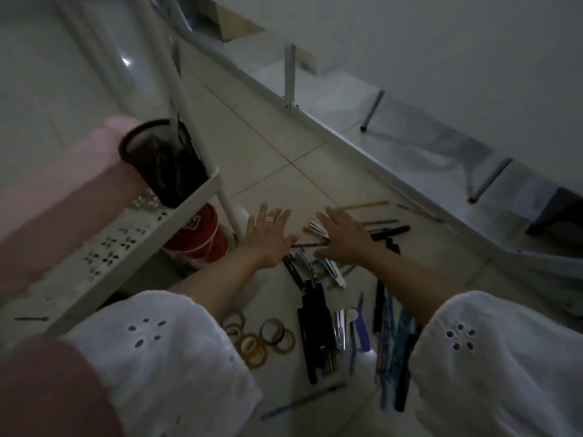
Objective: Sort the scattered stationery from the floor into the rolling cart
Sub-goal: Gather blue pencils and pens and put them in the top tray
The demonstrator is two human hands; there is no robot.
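Observation:
Pens, pencils and markers (318,323) lie scattered on the tiled floor, with several rolls of tape (271,337) near my left sleeve. More pens (388,231) lie beyond my right hand. My left hand (268,238) is spread flat, palm down, over the floor beside the cart. My right hand (344,238) is also spread flat, fingers straight, over the pens. Neither hand holds anything. The white rolling cart (126,244) stands at the left, with a dark mesh cup (161,162) on its perforated shelf.
A red bucket (202,234) sits under the cart's shelf. White table legs (289,74) and grey chair legs (372,110) stand on the floor behind. A dark object (555,216) rests at the far right.

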